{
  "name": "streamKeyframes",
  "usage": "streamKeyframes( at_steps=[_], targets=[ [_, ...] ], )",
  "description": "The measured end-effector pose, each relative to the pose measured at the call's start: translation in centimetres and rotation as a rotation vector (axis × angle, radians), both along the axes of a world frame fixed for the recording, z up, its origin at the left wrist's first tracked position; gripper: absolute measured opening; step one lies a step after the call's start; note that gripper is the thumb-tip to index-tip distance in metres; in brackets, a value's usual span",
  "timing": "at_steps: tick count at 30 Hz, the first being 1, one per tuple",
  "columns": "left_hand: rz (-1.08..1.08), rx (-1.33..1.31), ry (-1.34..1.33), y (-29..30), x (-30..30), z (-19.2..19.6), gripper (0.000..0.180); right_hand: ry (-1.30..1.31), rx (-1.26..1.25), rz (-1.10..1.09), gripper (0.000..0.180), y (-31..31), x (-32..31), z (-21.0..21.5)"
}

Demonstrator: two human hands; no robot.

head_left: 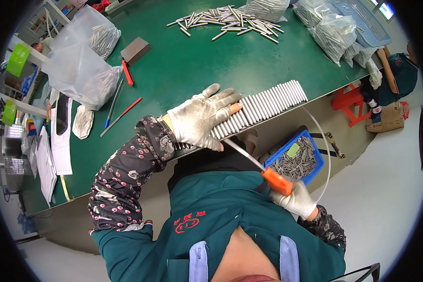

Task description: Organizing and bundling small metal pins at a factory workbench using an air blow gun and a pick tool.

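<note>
A close row of metal rods (272, 100) lies side by side along the table's near edge. My left hand (202, 117), in a worn white glove with some fingertips bare, rests flat on the left part of the row, its fingers stretched out. Some rods are hidden under it. My gloved right hand (295, 199) is closed round the orange handle of a file (246, 156), off the table's edge near my body. The file's blade slants up to the left, and its tip is at the rod ends beside my left thumb.
Loose rods (230, 21) are heaped at the far side of the green table (183, 61). Bags of rods (333, 37) stand far right, more bags (82, 70) at left. A red-handled file (122, 116) and a grey block (135, 50) lie left. A blue bin (317, 162) sits below.
</note>
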State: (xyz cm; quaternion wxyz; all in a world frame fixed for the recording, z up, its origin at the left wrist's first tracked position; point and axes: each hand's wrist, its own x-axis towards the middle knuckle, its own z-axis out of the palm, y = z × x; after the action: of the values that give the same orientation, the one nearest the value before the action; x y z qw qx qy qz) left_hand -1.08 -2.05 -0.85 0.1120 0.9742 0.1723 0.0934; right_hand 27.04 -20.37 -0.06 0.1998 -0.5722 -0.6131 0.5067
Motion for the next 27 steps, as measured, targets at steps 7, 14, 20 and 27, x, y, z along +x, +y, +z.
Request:
streamKeyframes(
  at_steps=[7, 14, 20, 27],
  targets=[
    [-0.001, -0.026, -0.012, -0.1, 0.0, 0.0, 0.105, 0.006, -0.032, -0.032, 0.027, 0.4, 0.0, -0.4],
    [0.009, -0.025, -0.016, -0.2, 0.0, 0.0, 0.104, -0.05, -0.079, -0.082, 0.032, 0.9, 0.3, 0.0],
    [0.029, 0.026, -0.097, -0.3, -1.1, 0.7, 0.106, -0.011, -0.069, -0.03, 0.031, 0.7, -0.2, 0.2],
    [0.145, -0.009, 0.092, -3.0, -6.3, 0.7, 0.105, -0.011, -0.048, 0.051, 0.031, 0.8, -1.2, 0.0]
  ],
)
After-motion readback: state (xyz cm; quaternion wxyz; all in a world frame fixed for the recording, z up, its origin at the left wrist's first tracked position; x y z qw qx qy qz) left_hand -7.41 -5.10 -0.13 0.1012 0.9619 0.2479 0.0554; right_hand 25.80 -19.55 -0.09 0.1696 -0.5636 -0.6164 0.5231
